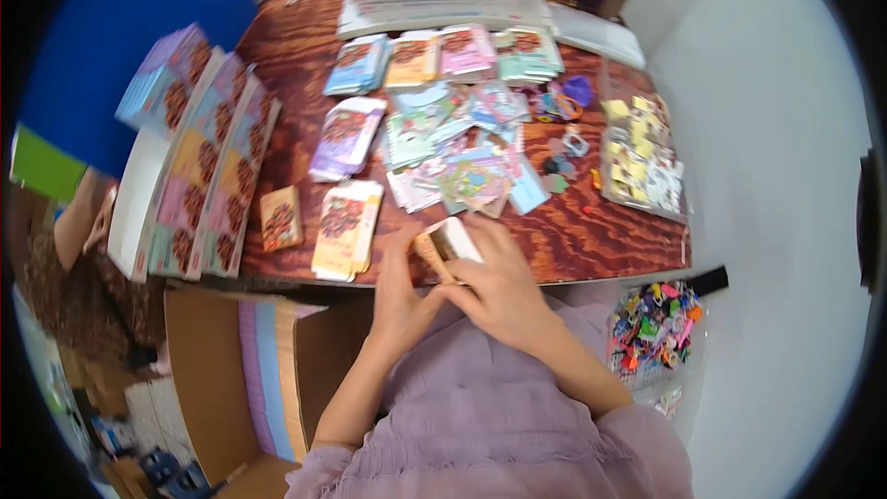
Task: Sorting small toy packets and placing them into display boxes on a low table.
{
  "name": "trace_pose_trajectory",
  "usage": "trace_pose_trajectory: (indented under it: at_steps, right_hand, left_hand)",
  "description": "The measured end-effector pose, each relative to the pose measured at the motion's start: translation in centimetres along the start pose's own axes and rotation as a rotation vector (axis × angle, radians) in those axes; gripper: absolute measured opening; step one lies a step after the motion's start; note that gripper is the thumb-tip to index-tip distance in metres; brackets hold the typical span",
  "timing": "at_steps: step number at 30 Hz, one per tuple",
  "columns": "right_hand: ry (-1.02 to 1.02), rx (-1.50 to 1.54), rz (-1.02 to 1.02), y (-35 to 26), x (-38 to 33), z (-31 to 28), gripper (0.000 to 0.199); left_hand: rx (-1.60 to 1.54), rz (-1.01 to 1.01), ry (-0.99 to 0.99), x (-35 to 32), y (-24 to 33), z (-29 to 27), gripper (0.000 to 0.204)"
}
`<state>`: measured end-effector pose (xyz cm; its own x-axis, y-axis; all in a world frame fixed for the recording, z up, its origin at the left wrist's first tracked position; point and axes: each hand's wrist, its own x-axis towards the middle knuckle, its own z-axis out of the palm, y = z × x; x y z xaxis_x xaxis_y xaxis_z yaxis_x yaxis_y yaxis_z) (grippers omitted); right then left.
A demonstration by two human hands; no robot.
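Note:
At the table's front edge I hold a small orange cardboard box [431, 254] between both hands, its white inner side and flap showing. My left hand [400, 288] is closed around the box's left side. My right hand [502, 288] grips the right side, with fingers at the opening; whether anything lies inside, I cannot tell. Just left of my hands lies a stack of flat yellow cartons [344, 231], and beside it a folded orange box [281, 219]. Beyond my hands spreads a pile of small printed packets [453, 143].
Stacks of coloured cartons [465, 51] line the back, before piled white trays [443, 0]. Filled display trays [212, 166] stand left. A clear bin [644, 152] of yellow and white pieces sits right. Below are a cardboard box [212, 379] and a trinket basket [658, 323]. Another person's arm [83, 222] shows far left.

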<state>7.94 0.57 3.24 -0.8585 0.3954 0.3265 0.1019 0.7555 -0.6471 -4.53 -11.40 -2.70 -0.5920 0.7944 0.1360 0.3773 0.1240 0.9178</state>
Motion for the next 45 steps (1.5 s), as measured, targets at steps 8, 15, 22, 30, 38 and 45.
trace_pose_trajectory:
  at_steps: [8,15,22,30,38,45]
  right_hand:
    - [0.103,0.363,0.101,2.1,-1.9,-3.2,0.028]
    - [0.565,0.051,0.599,12.1,-5.9,-13.9,0.012]
    - [0.241,-0.624,0.369,21.6,-6.6,-17.4,0.014]
    - [0.246,-0.127,0.738,22.7,-5.0,-18.8,0.01]
    - [0.201,-0.313,0.632,23.1,-6.5,-19.5,0.018]
    - [0.123,-0.293,0.712,26.1,-7.5,-19.9,0.035]
  left_hand:
    - [-0.249,-0.171,-0.109,1.0,0.7,1.5,0.076]
    - [-0.154,-0.054,-0.193,1.9,0.7,4.5,0.073]
    - [-0.072,0.049,-0.2,2.5,-0.4,7.6,0.076]
    - [-0.146,-0.028,-0.162,2.7,-1.0,7.7,0.079]
    - [-0.174,-0.03,-0.172,2.9,-0.9,7.8,0.079]
    - [-0.147,-0.017,-0.157,2.8,-1.1,7.9,0.078]
